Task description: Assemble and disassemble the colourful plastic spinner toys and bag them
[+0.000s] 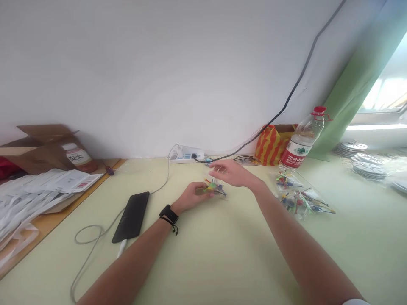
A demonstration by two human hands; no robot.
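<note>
A small clear plastic bag [216, 187] with green, yellow, red and blue plastic pieces inside is above the middle of the table. My left hand [193, 195], a black watch on its wrist, grips this bag from the left between thumb and fingers. My right hand [233, 173] is just above and to the right, with thumb and fingertips brought close together at the bag's upper edge. The clear film is hard to make out there. To the right lie more clear bags [300, 201] of similar colourful pieces.
A black phone [132, 217] with a cable lies at left, near white packages [47, 203] and a cardboard box [38, 146]. A power strip [187, 154] lines the wall. At right stand a striped bag [270, 146], a water bottle [300, 142] and stacked discs [369, 167].
</note>
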